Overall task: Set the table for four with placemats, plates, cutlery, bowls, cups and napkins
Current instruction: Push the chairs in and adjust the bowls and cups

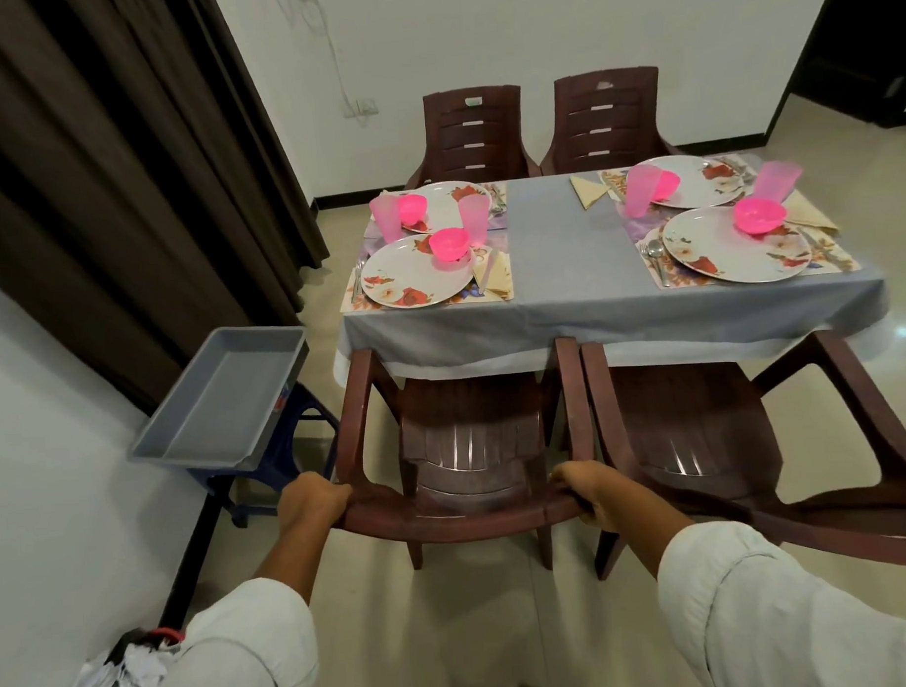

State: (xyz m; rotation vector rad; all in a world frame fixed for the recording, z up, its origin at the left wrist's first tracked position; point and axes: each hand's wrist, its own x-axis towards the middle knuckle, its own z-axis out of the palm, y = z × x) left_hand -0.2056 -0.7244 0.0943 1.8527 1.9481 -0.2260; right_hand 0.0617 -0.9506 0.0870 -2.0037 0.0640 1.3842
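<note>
Already the table, under its grey cloth, carries four places, two at its left end and two at its right. Each place has a floral placemat, the near-left placemat lying at the table's front corner. On it sits a flowered white plate with a pink bowl at its far edge, a fork to its left and a folded cream napkin to its right. A pink cup stands just behind that bowl. The far-left plate also holds a pink bowl, with another cup beside it. At the right end, the near plate bears a bowl, with a spoon on its left and a napkin on its right. The far plate has its own bowl, cup and napkin nearby.

We stand at the near side. Our left hand and right hand each curl round the top rail of a brown plastic chair, one hand at each corner, fingers wrapped over the edge. Its seat sits partly under the cloth. A second brown chair stands just to its right, and two more chairs face us across the table. To our left a grey tray rests on a blue stool, near a dark curtain.
</note>
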